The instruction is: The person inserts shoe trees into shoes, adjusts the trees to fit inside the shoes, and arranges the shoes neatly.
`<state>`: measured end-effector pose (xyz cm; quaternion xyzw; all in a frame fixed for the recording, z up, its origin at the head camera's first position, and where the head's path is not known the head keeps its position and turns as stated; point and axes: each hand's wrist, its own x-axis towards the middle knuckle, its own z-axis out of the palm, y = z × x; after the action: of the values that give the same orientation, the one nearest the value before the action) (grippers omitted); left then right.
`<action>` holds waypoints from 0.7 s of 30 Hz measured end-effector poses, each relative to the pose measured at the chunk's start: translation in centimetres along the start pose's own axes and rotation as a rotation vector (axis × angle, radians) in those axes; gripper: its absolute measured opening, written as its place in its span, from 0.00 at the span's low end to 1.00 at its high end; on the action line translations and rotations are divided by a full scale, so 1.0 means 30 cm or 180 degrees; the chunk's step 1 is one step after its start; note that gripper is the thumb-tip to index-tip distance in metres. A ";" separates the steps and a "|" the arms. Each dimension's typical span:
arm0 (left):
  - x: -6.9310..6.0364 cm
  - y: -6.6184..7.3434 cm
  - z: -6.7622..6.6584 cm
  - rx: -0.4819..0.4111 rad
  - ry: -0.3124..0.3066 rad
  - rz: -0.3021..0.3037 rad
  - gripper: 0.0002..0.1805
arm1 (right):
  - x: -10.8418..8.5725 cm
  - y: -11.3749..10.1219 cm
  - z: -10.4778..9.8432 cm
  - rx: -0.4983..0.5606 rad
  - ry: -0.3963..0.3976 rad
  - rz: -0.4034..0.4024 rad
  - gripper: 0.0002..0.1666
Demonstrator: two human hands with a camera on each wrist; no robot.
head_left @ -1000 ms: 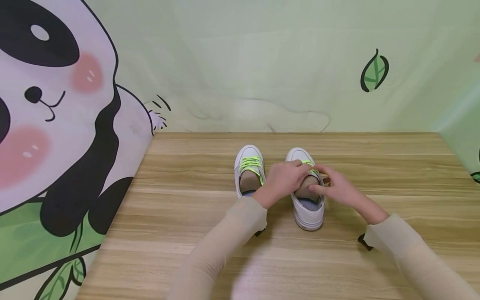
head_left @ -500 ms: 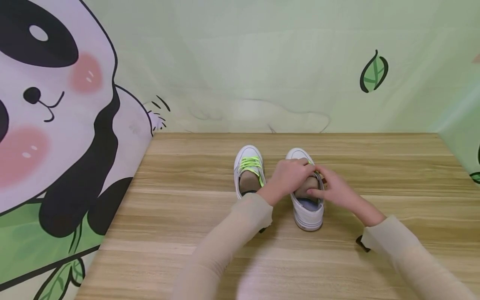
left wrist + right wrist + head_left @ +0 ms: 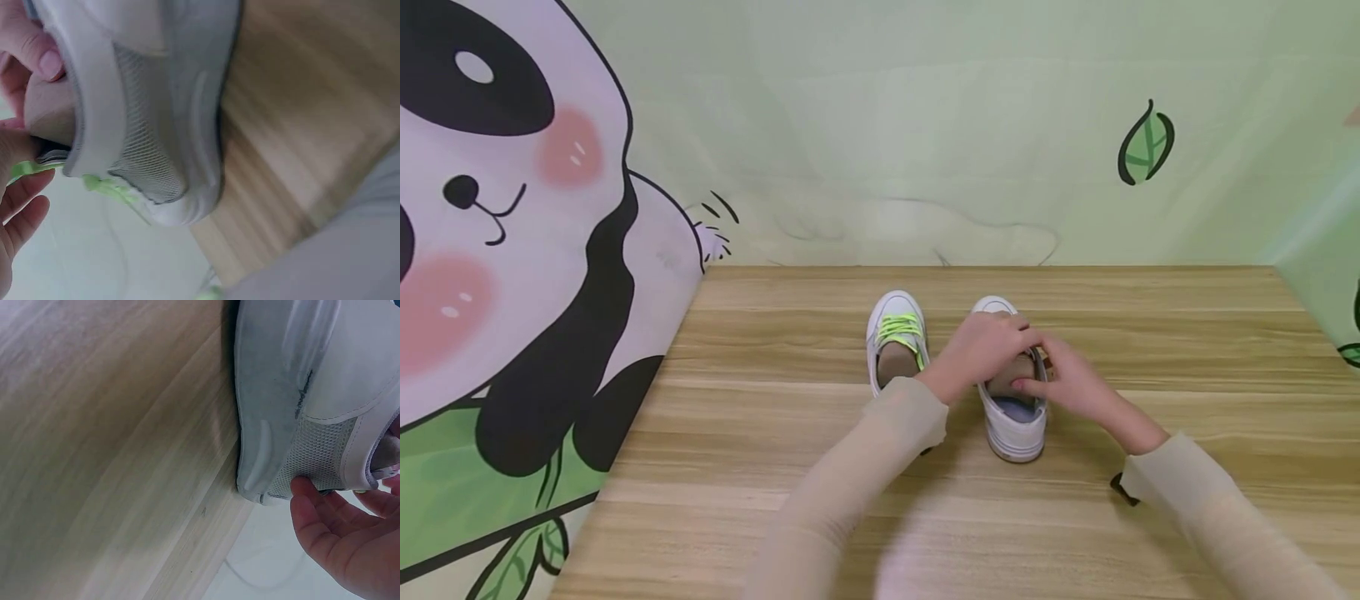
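Note:
Two white sneakers with neon green laces stand on the wooden surface, toes pointing away. Over the lacing of the right sneaker (image 3: 1015,433) lies my left hand (image 3: 985,350), its fingers hiding most of the laces. In the left wrist view, a green shoelace (image 3: 25,167) runs between that hand's thumb and fingers. My right hand (image 3: 1075,379) curls round the right side of the same sneaker. Its thumb reaches into the opening against a brown insert (image 3: 1009,385), and its fingers lie outside, by the mesh side panel (image 3: 315,453) in the right wrist view. The fingertips of both hands nearly meet.
The left sneaker (image 3: 897,321) stands beside my left wrist, with a brown insert inside it. The wooden surface (image 3: 760,400) meets a pale green wall (image 3: 820,125) just beyond the toes. A panda picture (image 3: 512,250) covers the wall at left.
My left hand has shifted slightly right over the lacing, closer to the right hand. The right hand has moved in a little, and both sneakers stay where they were.

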<state>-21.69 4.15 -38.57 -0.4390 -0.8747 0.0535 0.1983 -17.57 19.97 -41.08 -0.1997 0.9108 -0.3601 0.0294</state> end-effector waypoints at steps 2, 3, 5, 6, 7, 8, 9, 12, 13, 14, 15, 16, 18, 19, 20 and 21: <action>0.009 -0.002 -0.003 0.0008 0.0022 0.0051 0.09 | -0.001 0.001 0.002 0.0001 0.0004 -0.0001 0.39; 0.014 -0.002 -0.002 0.0012 0.0011 0.0041 0.08 | 0.000 0.002 0.003 0.0002 0.0007 -0.0004 0.40; 0.023 -0.002 0.001 -0.0006 -0.0060 -0.0036 0.08 | -0.001 0.004 0.003 -0.0013 0.0018 -0.0021 0.41; 0.026 -0.001 0.001 -0.0037 -0.0114 -0.0099 0.08 | 0.000 0.005 0.004 -0.0022 0.0023 -0.0035 0.42; 0.031 -0.001 0.002 -0.0083 -0.0181 -0.0178 0.10 | 0.000 0.006 0.005 -0.0024 0.0028 -0.0049 0.42; 0.034 0.000 0.001 -0.0126 -0.0258 -0.0259 0.11 | 0.000 0.007 0.005 -0.0038 0.0033 -0.0058 0.42; 0.038 0.000 -0.001 -0.0176 -0.0336 -0.0342 0.13 | 0.000 0.008 0.005 -0.0055 0.0037 -0.0062 0.42; 0.046 0.004 -0.010 -0.0315 -0.0553 -0.0574 0.14 | 0.000 0.007 0.008 -0.0099 0.0057 -0.0060 0.42; 0.050 0.005 -0.011 -0.0376 -0.0627 -0.0645 0.14 | 0.000 0.006 0.008 -0.0113 0.0066 -0.0052 0.42; 0.053 0.006 -0.012 -0.0425 -0.0689 -0.0703 0.14 | -0.001 0.006 0.009 -0.0122 0.0072 -0.0042 0.42; 0.056 0.007 -0.012 -0.0488 -0.0743 -0.0763 0.14 | -0.001 0.006 0.010 -0.0127 0.0076 -0.0035 0.42; 0.059 0.007 -0.011 -0.0562 -0.0798 -0.0830 0.14 | -0.001 0.005 0.009 -0.0133 0.0081 -0.0037 0.42; 0.059 0.007 -0.010 -0.0718 -0.0849 -0.0930 0.14 | -0.003 0.006 0.008 -0.0133 0.0076 -0.0039 0.42; 0.055 0.005 -0.008 -0.0799 -0.0841 -0.0961 0.14 | -0.003 0.006 0.007 -0.0130 0.0072 -0.0038 0.42; 0.049 0.004 -0.005 -0.0855 -0.0809 -0.0965 0.15 | -0.004 0.007 0.006 -0.0113 0.0059 -0.0036 0.42; 0.041 0.001 -0.002 -0.0916 -0.0760 -0.0964 0.15 | -0.004 0.008 0.005 -0.0104 0.0046 -0.0023 0.42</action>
<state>-22.30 5.15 -38.17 -0.3171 -0.9464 -0.0505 0.0347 -17.50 20.06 -41.36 -0.2008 0.9160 -0.3467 0.0181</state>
